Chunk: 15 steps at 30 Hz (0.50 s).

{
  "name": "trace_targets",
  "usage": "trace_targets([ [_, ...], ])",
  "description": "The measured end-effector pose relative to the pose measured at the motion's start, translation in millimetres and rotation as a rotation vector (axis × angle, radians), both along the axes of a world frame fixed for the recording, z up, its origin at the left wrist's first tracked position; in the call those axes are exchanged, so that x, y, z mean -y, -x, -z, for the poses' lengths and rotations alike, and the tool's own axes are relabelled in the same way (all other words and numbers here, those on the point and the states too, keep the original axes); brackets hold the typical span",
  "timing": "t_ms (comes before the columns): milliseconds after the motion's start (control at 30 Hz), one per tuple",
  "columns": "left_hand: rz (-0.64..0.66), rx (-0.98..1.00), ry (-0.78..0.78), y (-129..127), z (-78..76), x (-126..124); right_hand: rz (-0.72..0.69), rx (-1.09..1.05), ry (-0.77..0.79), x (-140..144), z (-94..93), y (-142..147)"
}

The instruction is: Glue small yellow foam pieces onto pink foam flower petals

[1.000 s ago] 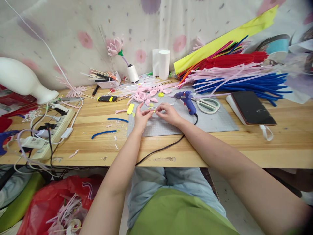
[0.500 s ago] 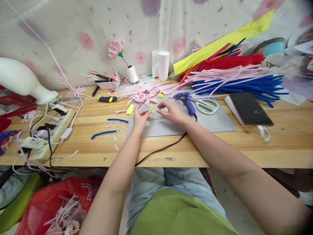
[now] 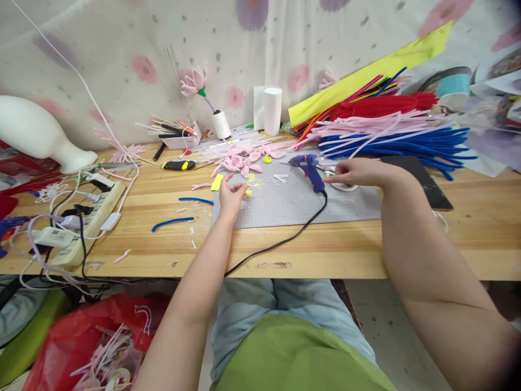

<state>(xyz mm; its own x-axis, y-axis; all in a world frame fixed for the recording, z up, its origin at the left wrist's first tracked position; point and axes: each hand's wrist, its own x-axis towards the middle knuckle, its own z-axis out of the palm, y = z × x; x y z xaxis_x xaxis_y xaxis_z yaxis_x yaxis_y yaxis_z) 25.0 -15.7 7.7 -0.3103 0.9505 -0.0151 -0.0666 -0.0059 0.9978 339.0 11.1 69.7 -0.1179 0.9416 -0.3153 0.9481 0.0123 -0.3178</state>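
Note:
My left hand (image 3: 231,196) is closed in a pinch at the left part of the grey cutting mat (image 3: 280,209). Thin white strands (image 3: 255,186) stick out from its fingertips, with a small yellow piece (image 3: 248,193) at their base. My right hand (image 3: 358,172) is over the white-handled scissors (image 3: 344,187), fingers stretched toward the blue glue gun (image 3: 311,171), holding nothing that I can see. The hand partly hides the scissors. Short white strips (image 3: 280,178) lie on the mat between the hands. Pink fuzzy petals (image 3: 240,160) are piled behind them.
A black cord (image 3: 280,245) runs from the glue gun over the table's front edge. Bundled pipe cleaners (image 3: 391,141) lie at back right, near a phone (image 3: 419,182). A power strip (image 3: 87,225) stands left. A yellow-black cutter (image 3: 178,165) and blue pieces (image 3: 173,221) lie left of the mat.
My right hand has left the strands beside my left hand and moved right, over the scissors. White strips on the mat now show. My left hand has stayed nearly still.

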Motion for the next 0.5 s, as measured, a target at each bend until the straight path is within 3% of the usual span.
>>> trace_targets([
  [133,0.000,-0.018,-0.008,0,1.7,0,0.111,-0.091,-0.248,-9,20.5,16],
  [367,0.012,-0.080,-0.024,1,5.1,-2,0.148,-0.278,-0.262,-4,38.5,52],
  [500,0.012,-0.104,-0.039,1,5.8,-2,0.280,-0.361,-0.341,-8,48.9,60],
])
